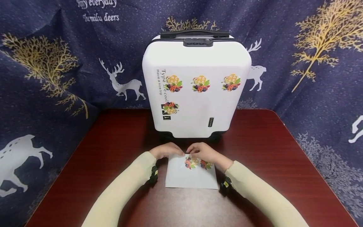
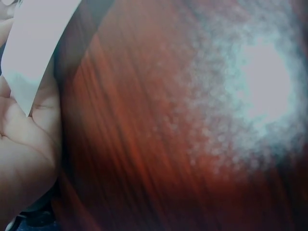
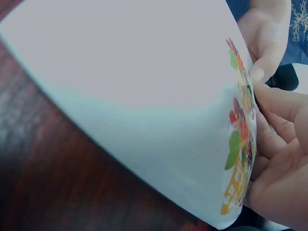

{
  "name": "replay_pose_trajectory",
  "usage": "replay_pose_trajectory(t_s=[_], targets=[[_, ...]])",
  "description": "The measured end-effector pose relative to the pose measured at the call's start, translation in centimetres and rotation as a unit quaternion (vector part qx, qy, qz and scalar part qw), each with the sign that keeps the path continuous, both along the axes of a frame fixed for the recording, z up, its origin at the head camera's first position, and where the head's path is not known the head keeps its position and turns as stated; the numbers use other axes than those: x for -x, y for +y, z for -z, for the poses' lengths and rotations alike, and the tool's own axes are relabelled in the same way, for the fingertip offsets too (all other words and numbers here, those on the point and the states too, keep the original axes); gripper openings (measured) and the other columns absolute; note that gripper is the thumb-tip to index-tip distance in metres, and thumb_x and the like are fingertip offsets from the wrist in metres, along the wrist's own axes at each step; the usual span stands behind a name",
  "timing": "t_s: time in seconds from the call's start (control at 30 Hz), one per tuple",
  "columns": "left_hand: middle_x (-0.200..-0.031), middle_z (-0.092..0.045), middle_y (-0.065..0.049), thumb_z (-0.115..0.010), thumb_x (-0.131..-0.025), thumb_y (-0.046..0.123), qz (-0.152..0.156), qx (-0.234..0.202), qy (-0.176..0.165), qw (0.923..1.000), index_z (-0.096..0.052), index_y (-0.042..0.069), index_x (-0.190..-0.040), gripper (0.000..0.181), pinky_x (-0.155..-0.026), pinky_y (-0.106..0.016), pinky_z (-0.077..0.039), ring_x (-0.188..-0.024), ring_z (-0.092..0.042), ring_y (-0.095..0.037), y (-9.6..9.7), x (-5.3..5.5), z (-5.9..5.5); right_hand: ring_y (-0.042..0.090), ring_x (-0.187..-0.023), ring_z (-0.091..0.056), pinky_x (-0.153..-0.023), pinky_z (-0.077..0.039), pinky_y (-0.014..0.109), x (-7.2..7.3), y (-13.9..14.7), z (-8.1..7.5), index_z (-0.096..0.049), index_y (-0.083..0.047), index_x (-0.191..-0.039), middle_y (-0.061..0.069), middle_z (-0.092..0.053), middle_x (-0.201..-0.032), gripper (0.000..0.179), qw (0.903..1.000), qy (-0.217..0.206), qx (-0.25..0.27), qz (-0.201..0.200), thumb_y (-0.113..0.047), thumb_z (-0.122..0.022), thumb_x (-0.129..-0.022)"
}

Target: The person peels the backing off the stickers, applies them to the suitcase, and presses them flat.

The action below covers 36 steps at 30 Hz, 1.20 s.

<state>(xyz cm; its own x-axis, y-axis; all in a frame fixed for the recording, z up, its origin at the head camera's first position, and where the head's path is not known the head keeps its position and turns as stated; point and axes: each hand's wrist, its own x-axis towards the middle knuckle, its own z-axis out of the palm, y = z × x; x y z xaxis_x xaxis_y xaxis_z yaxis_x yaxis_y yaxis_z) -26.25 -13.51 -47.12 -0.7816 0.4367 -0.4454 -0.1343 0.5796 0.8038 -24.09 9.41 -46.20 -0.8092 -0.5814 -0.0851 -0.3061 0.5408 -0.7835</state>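
Note:
A white sheet of fruit stickers (image 1: 187,180) is held above the table in front of the suitcase. My left hand (image 1: 168,150) pinches its far edge near the left corner. Close beside it, my right hand (image 1: 206,153) pinches the same edge, thumb and forefinger near the left thumb in the right wrist view. Two printed fruit stickers (image 3: 239,154) show along that edge; the rest of the sheet is blank white. In the left wrist view, a corner of the sheet hangs over the left palm (image 2: 26,149). Some fingertips are hidden behind the sheet.
A white suitcase (image 1: 193,107) stands upright at the back of the dark red table (image 1: 263,151). Several fruit stickers are on its front, three in an upper row and another lower left. Behind hangs a blue cloth (image 1: 124,37) with deer and trees.

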Motion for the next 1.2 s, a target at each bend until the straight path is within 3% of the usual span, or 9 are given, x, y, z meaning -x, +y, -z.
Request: replay_pose_trajectory(t_s=[0.17,0.5,0.87,1.2], targets=[[-0.092,-0.074,-0.004,-0.070,-0.089,0.025,0.009,0.000,-0.005,0.9999,-0.076,-0.003,-0.107,0.034,-0.071,-0.026,-0.055,-0.078,-0.064,-0.011,0.01,0.03,-0.17,0.010,-0.089,-0.066,-0.078,-0.054,0.025,0.16,-0.39,-0.01,-0.074,-0.005,-0.106,0.011,-0.076,-0.102,0.013,1.0000,0.005,-0.008,0.001,-0.011,-0.071,-0.095],[-0.087,-0.073,-0.001,-0.065,-0.093,0.023,0.031,-0.014,-0.020,0.9992,-0.074,-0.005,-0.108,0.033,-0.069,-0.025,-0.056,-0.075,-0.065,-0.009,-0.19,0.24,0.07,0.011,-0.088,-0.066,-0.076,-0.053,0.023,-0.38,-0.77,-0.01,-0.076,-0.005,-0.105,0.012,-0.078,-0.105,0.012,0.9993,0.027,-0.017,0.017,-0.009,-0.071,-0.094],[-0.082,-0.072,0.002,-0.064,-0.094,0.018,0.028,-0.042,-0.039,0.9980,-0.074,-0.006,-0.108,0.030,-0.068,-0.024,-0.056,-0.072,-0.066,-0.008,-0.29,0.14,-0.20,0.005,-0.082,-0.064,-0.073,-0.053,0.020,-0.46,-0.77,0.21,-0.078,-0.004,-0.102,0.012,-0.079,-0.104,0.011,0.9988,0.046,-0.005,0.019,-0.008,-0.070,-0.095],[-0.085,-0.072,0.000,-0.066,-0.093,0.018,0.026,-0.020,-0.019,0.9993,-0.073,-0.007,-0.114,0.033,-0.066,-0.024,-0.054,-0.072,-0.063,-0.008,-0.18,0.26,-0.07,0.006,-0.082,-0.067,-0.071,-0.052,0.019,-0.61,-0.88,-0.09,-0.079,-0.003,-0.096,0.011,-0.080,-0.097,0.009,0.9977,0.065,-0.014,0.012,-0.007,-0.072,-0.093]])
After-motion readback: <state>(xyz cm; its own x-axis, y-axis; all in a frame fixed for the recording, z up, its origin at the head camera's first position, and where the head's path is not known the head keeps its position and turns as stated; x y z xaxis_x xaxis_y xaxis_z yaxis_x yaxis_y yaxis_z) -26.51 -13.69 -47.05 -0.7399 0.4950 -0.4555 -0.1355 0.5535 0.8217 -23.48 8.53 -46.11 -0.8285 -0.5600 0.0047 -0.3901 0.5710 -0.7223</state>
